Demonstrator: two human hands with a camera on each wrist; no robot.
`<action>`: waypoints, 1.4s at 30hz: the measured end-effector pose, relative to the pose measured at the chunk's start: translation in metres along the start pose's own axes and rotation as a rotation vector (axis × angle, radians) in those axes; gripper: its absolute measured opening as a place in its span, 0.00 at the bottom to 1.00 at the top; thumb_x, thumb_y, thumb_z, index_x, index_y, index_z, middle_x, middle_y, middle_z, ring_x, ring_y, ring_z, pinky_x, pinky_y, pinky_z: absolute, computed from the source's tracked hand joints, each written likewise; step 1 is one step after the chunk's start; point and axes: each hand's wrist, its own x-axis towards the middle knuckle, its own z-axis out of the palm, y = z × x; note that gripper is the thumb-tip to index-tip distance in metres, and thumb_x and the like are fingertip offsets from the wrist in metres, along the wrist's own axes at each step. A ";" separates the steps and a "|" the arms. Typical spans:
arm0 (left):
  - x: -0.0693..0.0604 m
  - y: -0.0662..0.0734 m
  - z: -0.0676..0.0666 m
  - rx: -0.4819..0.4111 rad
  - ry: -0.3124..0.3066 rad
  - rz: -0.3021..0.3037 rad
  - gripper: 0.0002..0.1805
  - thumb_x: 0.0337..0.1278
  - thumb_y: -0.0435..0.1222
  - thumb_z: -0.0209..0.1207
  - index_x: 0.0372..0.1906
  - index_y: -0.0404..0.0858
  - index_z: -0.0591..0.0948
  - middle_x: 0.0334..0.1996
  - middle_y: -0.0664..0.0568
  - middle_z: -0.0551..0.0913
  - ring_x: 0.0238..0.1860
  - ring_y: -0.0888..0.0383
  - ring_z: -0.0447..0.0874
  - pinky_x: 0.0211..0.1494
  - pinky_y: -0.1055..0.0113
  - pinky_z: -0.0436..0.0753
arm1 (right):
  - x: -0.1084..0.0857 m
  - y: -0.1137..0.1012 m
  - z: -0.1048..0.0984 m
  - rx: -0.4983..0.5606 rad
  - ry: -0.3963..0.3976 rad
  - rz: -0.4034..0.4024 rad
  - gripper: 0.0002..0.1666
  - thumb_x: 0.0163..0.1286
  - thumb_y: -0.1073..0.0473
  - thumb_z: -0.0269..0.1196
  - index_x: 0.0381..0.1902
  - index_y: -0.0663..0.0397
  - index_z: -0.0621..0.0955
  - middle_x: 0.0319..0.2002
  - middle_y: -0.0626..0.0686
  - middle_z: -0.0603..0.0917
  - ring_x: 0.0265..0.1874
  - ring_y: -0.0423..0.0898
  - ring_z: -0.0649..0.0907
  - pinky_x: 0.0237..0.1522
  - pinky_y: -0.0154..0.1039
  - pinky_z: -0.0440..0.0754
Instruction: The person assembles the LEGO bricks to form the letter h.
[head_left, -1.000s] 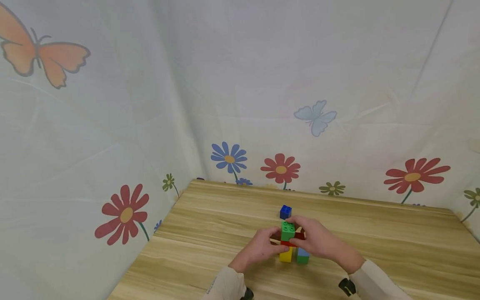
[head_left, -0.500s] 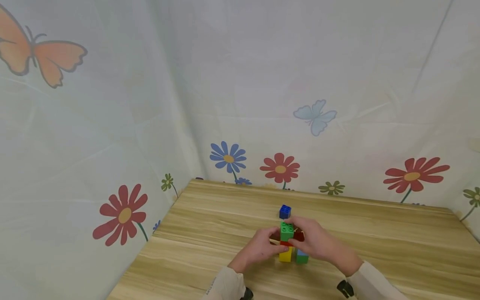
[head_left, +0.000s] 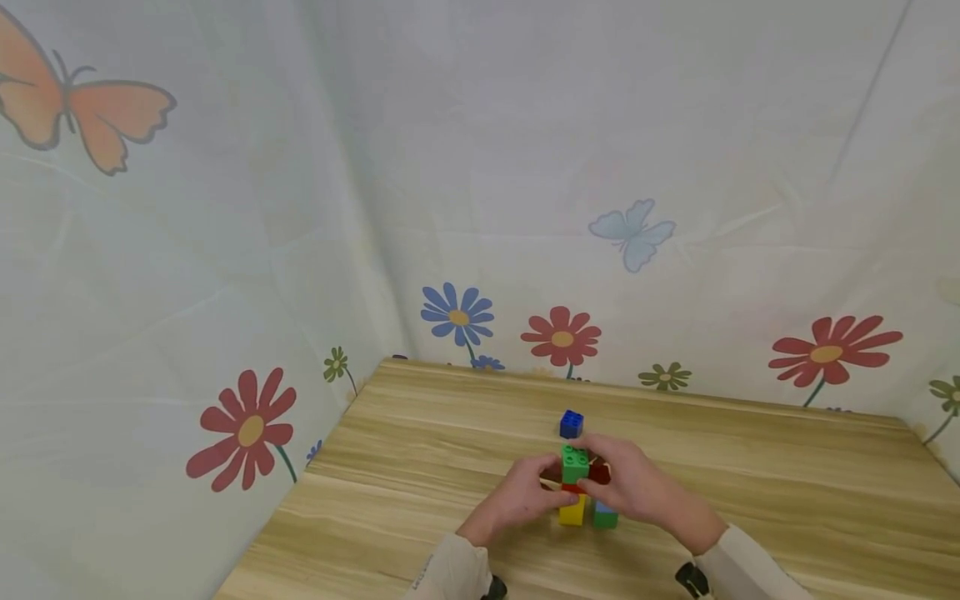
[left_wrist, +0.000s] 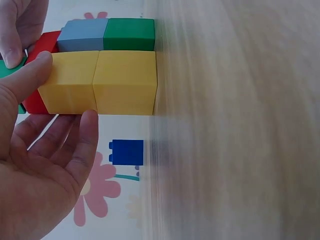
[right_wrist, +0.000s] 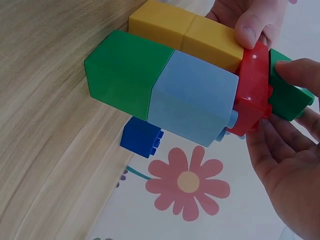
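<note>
A structure of toy building bricks stands on the table. One column is two yellow bricks (left_wrist: 125, 82); beside it, a light blue brick (right_wrist: 192, 97) sits on a green one (right_wrist: 125, 75). Across both columns lies a longer red brick (right_wrist: 252, 82), bearing a green brick (head_left: 575, 464) at its left end. My left hand (head_left: 525, 492) grips the structure where the upper yellow brick meets the red one, thumb on the near side, fingers behind. With thumb and fingers, my right hand (head_left: 630, 475) pinches the top green brick and covers part of the red brick in the head view.
A separate dark blue brick (head_left: 572, 424) stands upright on the wooden table (head_left: 450, 408), behind the structure. White cloth (head_left: 480, 167) printed with flowers and butterflies hangs behind the table and along its left side.
</note>
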 end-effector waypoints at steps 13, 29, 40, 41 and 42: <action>0.000 0.001 0.000 0.008 0.008 -0.023 0.13 0.54 0.41 0.66 0.46 0.49 0.82 0.38 0.65 0.81 0.41 0.68 0.78 0.43 0.72 0.78 | 0.001 -0.002 0.000 0.005 0.005 0.044 0.26 0.58 0.63 0.69 0.55 0.54 0.76 0.40 0.41 0.80 0.33 0.38 0.79 0.37 0.30 0.79; 0.000 0.002 -0.001 0.025 0.004 -0.040 0.14 0.53 0.42 0.67 0.45 0.49 0.83 0.38 0.65 0.82 0.40 0.68 0.79 0.43 0.71 0.79 | 0.001 -0.001 0.000 0.009 -0.007 0.038 0.26 0.58 0.63 0.69 0.55 0.54 0.76 0.41 0.41 0.80 0.32 0.37 0.78 0.37 0.30 0.79; 0.000 0.003 -0.001 0.044 0.003 -0.023 0.13 0.52 0.42 0.67 0.45 0.47 0.83 0.38 0.64 0.82 0.40 0.67 0.79 0.42 0.70 0.79 | 0.001 -0.003 -0.001 0.010 -0.021 0.045 0.27 0.58 0.63 0.69 0.56 0.55 0.76 0.42 0.42 0.79 0.32 0.38 0.78 0.37 0.29 0.79; 0.000 0.003 -0.001 0.043 0.002 -0.023 0.13 0.52 0.42 0.67 0.45 0.47 0.83 0.38 0.64 0.82 0.40 0.67 0.79 0.42 0.71 0.79 | 0.001 -0.002 -0.001 0.010 -0.018 0.042 0.27 0.58 0.63 0.69 0.56 0.55 0.76 0.42 0.43 0.79 0.32 0.38 0.78 0.37 0.29 0.79; 0.000 0.003 -0.001 0.043 0.002 -0.024 0.13 0.53 0.42 0.67 0.45 0.47 0.83 0.38 0.64 0.82 0.40 0.67 0.79 0.42 0.71 0.79 | 0.001 -0.002 -0.001 0.008 -0.015 0.038 0.26 0.58 0.63 0.69 0.55 0.55 0.76 0.41 0.43 0.80 0.32 0.38 0.78 0.37 0.29 0.79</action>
